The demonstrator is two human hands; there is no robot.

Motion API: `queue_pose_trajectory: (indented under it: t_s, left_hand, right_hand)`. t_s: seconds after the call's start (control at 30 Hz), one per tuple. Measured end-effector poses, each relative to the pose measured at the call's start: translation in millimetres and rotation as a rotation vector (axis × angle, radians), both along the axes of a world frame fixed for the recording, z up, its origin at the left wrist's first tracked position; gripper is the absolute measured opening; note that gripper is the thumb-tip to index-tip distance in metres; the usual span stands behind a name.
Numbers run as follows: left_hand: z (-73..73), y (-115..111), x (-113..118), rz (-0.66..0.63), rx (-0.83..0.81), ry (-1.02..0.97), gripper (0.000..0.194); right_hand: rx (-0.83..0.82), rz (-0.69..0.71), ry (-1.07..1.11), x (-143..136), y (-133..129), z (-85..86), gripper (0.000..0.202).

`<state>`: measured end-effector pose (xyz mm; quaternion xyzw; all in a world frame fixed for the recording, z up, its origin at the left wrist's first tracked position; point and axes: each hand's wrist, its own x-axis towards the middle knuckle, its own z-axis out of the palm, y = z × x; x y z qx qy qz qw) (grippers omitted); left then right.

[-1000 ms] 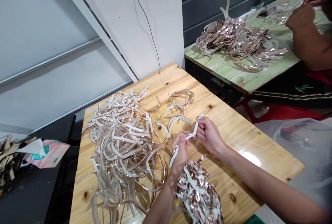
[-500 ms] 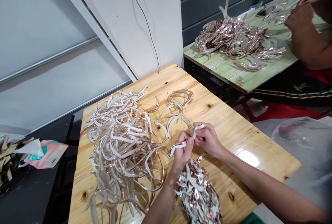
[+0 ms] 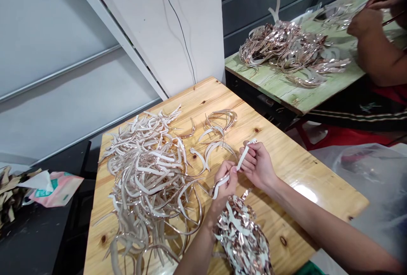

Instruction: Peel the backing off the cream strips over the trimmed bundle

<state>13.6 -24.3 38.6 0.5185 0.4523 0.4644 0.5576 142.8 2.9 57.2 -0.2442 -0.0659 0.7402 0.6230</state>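
Observation:
A narrow strip (image 3: 243, 158), white on one face and shiny rose-gold on the other, stretches between my two hands over the wooden table. My left hand (image 3: 226, 180) pinches it near the middle, and its other end hangs across the palm side. My right hand (image 3: 259, 164) is closed on the upper end, fingers curled. Just below my hands lies a dense bunch of crinkled metallic and white strips (image 3: 243, 237). To the left spreads a large heap of loose curled strips (image 3: 152, 173). A few separate strips (image 3: 219, 145) curve on the wood beyond my left hand.
At the upper right, another person's hands (image 3: 369, 16) work above a green table (image 3: 299, 101) bearing a pile of shiny strips (image 3: 289, 46). A pink packet (image 3: 60, 192) sits on a dark surface at the left. Clear plastic (image 3: 359, 169) lies beyond the wooden table's (image 3: 282, 139) right edge.
My right hand has moved slightly up and to the right, drawing its end of the strip away from my left hand. The other person's hands have shifted a little.

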Motion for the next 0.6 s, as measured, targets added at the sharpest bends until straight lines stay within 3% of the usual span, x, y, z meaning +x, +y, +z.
queue_pose_trajectory:
  t_s: [0.3,0.6]
  left_hand:
    - [-3.4,1.5,2.8,0.021,-0.062,0.026,0.033]
    - [-20.4,3.5,-0.6,-0.055,-0.029,0.110,0.032]
  right_hand:
    - [-0.133,-0.120,0.109,14.2,10.2,-4.1,0.031]
    - [-0.127,-0.179,0.189,24.5,14.5,-6.2,0.033]
